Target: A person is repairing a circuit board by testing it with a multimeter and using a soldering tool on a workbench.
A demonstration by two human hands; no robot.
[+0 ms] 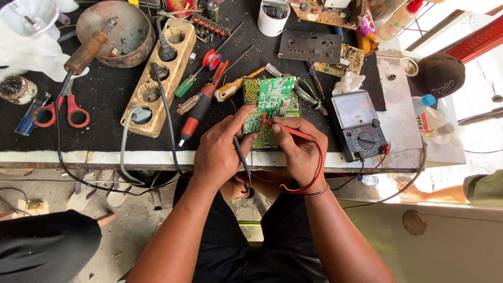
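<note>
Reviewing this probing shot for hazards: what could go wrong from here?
1. The green circuit board sits near the bench edge, propped only by the left hand; it could shift, and either probe tip might slip and bridge neighbouring joints.
2. The red lead loops around the right hand; a snag could tug the analog multimeter.

Landmark: green printed circuit board (272,102). To its left, red-handled and green-handled screwdrivers (201,102) crowd the black mat; beyond them, bare mat (105,94). Right side blocked by grey analogue multimeter (359,126). Behind it, pliers and boards. Near edge open past the bench lip.
</note>
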